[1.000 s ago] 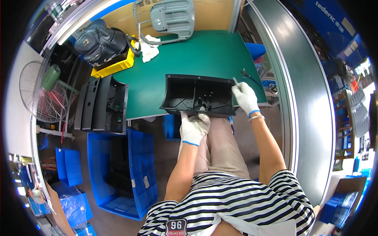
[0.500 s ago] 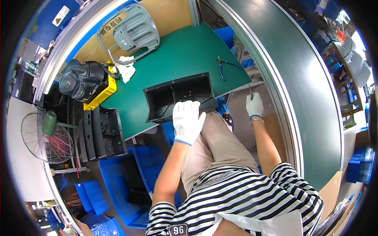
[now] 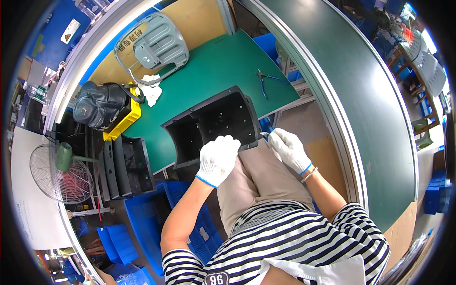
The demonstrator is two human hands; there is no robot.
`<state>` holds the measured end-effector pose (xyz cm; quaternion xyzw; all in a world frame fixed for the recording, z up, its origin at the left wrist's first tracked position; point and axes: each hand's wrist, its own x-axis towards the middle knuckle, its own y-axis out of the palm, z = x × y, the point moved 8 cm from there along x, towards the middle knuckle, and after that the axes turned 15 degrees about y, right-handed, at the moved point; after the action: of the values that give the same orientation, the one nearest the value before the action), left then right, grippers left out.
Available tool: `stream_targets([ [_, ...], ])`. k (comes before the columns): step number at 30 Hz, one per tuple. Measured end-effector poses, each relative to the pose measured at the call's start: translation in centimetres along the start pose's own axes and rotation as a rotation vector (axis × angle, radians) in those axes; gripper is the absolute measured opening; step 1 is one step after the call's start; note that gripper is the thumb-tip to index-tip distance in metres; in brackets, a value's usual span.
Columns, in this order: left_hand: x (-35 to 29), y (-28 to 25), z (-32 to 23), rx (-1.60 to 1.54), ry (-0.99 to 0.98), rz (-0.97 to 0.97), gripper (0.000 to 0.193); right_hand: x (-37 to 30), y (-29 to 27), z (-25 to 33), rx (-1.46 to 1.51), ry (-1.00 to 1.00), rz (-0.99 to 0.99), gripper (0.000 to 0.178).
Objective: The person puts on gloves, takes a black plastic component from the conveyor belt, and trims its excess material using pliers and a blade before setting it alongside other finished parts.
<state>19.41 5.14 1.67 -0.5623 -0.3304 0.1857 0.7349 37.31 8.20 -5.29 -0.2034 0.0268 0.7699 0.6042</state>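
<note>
A black plastic housing, open-topped with a divider across it, sits tilted at the near edge of the green table, over my lap. My left hand, in a white knitted glove, is closed over its near wall. At the housing's near right corner is my right hand, also gloved, its fingers pinched on a thin metal tool. Only the tool's tip shows, so its kind is unclear; it is close to the corner, and contact cannot be made out.
Blue-handled pliers lie on the green table. Behind stand a grey folding chair, a white cloth and a black bag by a yellow bin. More black housings, a fan and blue crates are left.
My right hand has come in from the right to the housing's near right corner with the thin tool. The housing has tipped more toward me, with my left hand still on its near wall.
</note>
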Motion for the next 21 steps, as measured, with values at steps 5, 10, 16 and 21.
stream_targets([
  [5,-0.7,-2.7,-0.8,0.047,-0.045,-0.005,0.017,-1.6,1.0,1.4,-0.024,-0.079,0.009,0.025],
  [10,-1.2,-3.2,-1.1,0.024,-0.047,0.03,0.011,-2.4,1.8,2.7,-0.007,-0.09,0.047,0.024],
  [16,-1.4,-3.4,-1.3,0.039,-0.038,0.028,0.011,-2.5,2.0,2.5,-0.071,-0.076,0.046,0.025],
  [21,-1.6,-3.1,-1.2,0.033,-0.024,0.028,0.011,-2.7,2.3,2.3,-0.045,-0.064,0.071,0.026],
])
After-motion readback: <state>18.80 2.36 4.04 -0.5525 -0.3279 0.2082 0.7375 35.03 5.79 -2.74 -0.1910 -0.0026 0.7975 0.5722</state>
